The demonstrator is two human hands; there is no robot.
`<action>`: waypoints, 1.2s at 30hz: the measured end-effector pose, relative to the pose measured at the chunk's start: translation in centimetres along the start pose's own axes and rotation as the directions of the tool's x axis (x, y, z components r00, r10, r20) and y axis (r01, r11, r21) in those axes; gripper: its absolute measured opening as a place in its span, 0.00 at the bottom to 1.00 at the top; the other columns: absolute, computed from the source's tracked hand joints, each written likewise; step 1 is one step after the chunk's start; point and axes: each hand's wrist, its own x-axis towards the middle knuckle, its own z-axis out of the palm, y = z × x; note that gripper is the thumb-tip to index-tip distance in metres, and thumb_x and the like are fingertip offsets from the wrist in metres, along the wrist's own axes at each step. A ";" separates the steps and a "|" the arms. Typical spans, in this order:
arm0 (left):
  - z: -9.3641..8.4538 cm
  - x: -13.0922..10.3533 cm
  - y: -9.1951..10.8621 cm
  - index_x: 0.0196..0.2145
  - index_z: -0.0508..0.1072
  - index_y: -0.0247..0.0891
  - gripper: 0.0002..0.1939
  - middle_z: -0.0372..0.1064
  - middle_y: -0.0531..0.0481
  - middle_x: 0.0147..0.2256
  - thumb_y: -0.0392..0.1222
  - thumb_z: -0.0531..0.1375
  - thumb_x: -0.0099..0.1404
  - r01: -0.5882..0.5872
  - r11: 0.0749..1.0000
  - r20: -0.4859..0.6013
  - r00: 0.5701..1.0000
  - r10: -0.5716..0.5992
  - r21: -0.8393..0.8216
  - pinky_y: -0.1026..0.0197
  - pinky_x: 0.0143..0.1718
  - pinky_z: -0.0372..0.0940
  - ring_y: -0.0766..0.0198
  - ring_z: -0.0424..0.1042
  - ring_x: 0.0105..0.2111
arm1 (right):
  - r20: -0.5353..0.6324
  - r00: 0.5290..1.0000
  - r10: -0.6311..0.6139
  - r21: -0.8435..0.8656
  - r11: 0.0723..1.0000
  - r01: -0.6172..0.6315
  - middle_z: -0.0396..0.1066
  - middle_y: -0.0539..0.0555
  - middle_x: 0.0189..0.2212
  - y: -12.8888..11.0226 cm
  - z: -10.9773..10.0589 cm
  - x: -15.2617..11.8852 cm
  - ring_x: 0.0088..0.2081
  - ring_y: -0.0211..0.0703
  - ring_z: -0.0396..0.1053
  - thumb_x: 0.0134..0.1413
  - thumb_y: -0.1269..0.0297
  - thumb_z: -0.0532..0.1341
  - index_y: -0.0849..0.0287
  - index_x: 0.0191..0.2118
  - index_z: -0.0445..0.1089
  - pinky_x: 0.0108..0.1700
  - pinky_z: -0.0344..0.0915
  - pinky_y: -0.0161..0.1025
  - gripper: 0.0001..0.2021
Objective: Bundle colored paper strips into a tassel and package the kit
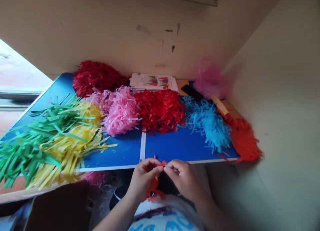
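Just past the front edge of the blue table, my left hand [147,172] pinches a strip of orange-red paper [163,163] between thumb and fingers. More orange-red paper [153,187] hangs below that hand over my lap. Thumb and fingertips of my right hand [181,174] are pressed together right beside the strip, almost touching the left fingertips. Something thin and pale shows at the right fingertips, too small to name. Nearest on the table are a bundle of red paper fringe [161,110] and one of pink fringe [122,112].
Green [32,141], yellow [72,141], blue [210,122], orange [245,139] and dark red fringe [96,77] lie on the blue table [165,146]. Behind them are printed cards [152,81], a black phone [192,92] and a pink plastic bag [211,82]. A cardboard box [60,207] stands lower left.
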 end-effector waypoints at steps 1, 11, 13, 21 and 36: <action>-0.1 0.0 0.0 0.27 0.75 0.35 0.12 0.72 0.52 0.24 0.44 0.72 0.48 -0.046 0.994 -0.008 0.999 0.047 0.095 0.67 0.27 0.63 0.68 0.69 0.24 | 0.040 0.999 0.006 0.023 1.000 -0.007 0.73 0.51 0.29 0.2 -0.2 0.0 0.32 0.39 0.68 0.59 0.61 0.58 0.57 0.32 0.72 0.35 0.61 0.34 0.09; 0.4 -0.2 -1.2 0.26 0.71 0.42 0.08 0.73 0.52 0.24 0.43 0.67 0.53 -0.352 0.642 0.056 0.899 0.434 0.681 0.61 0.30 0.63 0.60 0.71 0.25 | -0.006 1.000 -0.020 0.090 0.996 0.020 0.70 0.50 0.30 1.9 1.6 0.7 0.34 0.40 0.68 0.61 0.63 0.57 0.56 0.32 0.67 0.37 0.63 0.35 0.07; 0.6 0.1 -1.8 0.26 0.71 0.43 0.07 0.73 0.51 0.24 0.42 0.66 0.54 -0.409 0.575 0.125 0.875 0.469 0.708 0.61 0.30 0.63 0.60 0.72 0.26 | -0.073 0.994 -0.086 0.041 0.995 0.089 0.69 0.52 0.30 2.2 1.2 0.6 0.35 0.41 0.67 0.61 0.61 0.56 0.56 0.29 0.67 0.39 0.62 0.37 0.10; -0.7 2.4 -9.3 0.24 0.71 0.40 0.06 0.73 0.49 0.27 0.35 0.60 0.59 -0.523 0.271 0.511 0.851 0.119 0.808 0.64 0.29 0.63 0.61 0.72 0.26 | -0.616 0.780 -0.111 0.060 0.981 0.187 0.47 0.44 0.19 2.8 -13.5 -0.5 0.16 0.38 0.41 0.65 0.41 0.37 0.49 0.41 0.64 0.17 0.46 0.34 0.25; 7.3 8.2 3.5 0.39 0.79 0.45 0.10 0.78 0.44 0.40 0.42 0.58 0.65 -0.709 0.336 0.557 0.699 0.448 0.620 0.56 0.45 0.68 0.54 0.76 0.41 | -0.400 0.878 -0.262 -0.693 0.714 -0.102 0.77 0.59 0.37 12.8 -14.8 8.7 0.39 0.48 0.73 0.66 0.58 0.51 0.52 0.44 0.79 0.43 0.65 0.42 0.18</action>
